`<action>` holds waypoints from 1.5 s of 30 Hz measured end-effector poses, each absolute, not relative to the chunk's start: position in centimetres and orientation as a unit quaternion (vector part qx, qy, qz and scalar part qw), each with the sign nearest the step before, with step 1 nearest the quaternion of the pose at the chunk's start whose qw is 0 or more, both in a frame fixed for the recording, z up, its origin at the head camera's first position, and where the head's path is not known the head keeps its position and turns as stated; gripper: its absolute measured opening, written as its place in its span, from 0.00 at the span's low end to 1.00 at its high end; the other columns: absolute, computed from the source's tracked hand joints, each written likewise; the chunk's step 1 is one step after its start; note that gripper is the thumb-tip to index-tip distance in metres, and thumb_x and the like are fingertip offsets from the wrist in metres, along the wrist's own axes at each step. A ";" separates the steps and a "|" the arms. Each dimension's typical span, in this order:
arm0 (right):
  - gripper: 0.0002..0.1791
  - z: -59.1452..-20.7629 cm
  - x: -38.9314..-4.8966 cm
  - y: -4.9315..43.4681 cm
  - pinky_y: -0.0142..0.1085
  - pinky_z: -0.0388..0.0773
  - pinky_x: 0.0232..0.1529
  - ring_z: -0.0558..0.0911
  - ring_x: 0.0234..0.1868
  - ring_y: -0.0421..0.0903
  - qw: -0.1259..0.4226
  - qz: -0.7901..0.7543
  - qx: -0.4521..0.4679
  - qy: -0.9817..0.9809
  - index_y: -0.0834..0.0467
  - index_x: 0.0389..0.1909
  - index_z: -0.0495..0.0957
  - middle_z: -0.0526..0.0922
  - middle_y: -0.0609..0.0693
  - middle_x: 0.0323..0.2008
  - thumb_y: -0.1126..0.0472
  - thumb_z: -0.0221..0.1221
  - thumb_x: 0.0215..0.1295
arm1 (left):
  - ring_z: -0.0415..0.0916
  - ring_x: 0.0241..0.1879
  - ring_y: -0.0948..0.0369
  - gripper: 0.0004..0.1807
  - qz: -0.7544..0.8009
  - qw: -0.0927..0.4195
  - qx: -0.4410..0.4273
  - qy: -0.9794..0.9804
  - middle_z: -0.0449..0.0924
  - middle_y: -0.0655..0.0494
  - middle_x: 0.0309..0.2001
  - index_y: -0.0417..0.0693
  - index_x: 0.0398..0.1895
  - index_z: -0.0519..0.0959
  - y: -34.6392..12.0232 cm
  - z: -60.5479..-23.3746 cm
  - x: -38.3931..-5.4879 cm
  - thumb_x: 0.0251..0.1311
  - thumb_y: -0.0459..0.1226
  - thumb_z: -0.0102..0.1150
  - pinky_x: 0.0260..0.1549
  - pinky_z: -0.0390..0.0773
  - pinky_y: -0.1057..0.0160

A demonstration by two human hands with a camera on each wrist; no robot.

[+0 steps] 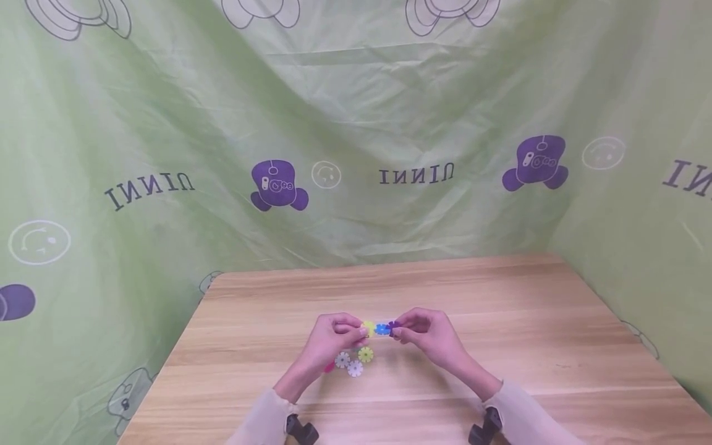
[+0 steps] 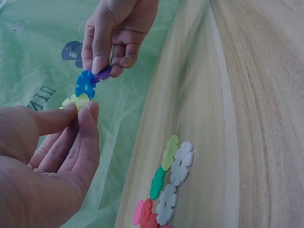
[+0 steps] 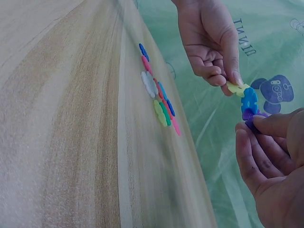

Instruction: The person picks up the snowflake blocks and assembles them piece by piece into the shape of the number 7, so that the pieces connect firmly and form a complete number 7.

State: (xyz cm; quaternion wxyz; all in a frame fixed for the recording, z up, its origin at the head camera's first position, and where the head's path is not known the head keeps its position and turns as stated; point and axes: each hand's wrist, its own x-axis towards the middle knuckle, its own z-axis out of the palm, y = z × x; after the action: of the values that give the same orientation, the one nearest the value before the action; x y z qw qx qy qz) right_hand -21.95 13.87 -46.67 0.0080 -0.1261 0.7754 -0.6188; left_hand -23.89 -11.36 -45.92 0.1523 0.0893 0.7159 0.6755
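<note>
Three notched plastic snowflake discs are held in a short row above the table, seen in all views. My left hand [image 1: 329,340] pinches the yellow disc [image 2: 75,101] between thumb and fingertips. At the other end, my right hand [image 1: 434,337] pinches the purple disc [image 2: 102,74] the same way. Between them sits a blue disc [image 2: 85,85], its edges meeting both neighbours. How deeply the notches interlock is hard to tell, since fingertips cover parts of the outer discs.
Below my left hand, loose discs lie on the wooden table [image 1: 534,327]: a yellow-green disc [image 1: 365,355], a white disc [image 1: 355,369], a green disc [image 2: 157,183], a red disc [image 2: 148,216] and several others. A green printed cloth [image 1: 356,111] hangs behind the table.
</note>
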 end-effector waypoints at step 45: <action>0.12 -46.1 -22.1 13.7 0.45 0.91 0.44 0.92 0.39 0.51 0.012 -0.638 -0.112 0.762 0.68 0.45 0.84 0.91 0.65 0.41 0.66 0.70 0.64 | 0.87 0.43 0.61 0.15 0.489 0.086 0.164 0.853 0.92 0.55 0.40 0.44 0.45 0.87 -16.0 -46.1 -23.6 0.60 0.43 0.75 0.46 0.85 0.64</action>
State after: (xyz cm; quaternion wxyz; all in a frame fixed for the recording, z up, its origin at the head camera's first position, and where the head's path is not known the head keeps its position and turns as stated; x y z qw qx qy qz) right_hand -22.06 13.74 -46.12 0.0125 -0.1117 0.7621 -0.6376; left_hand -23.57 -15.99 -46.11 0.0855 0.1637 0.8527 0.4886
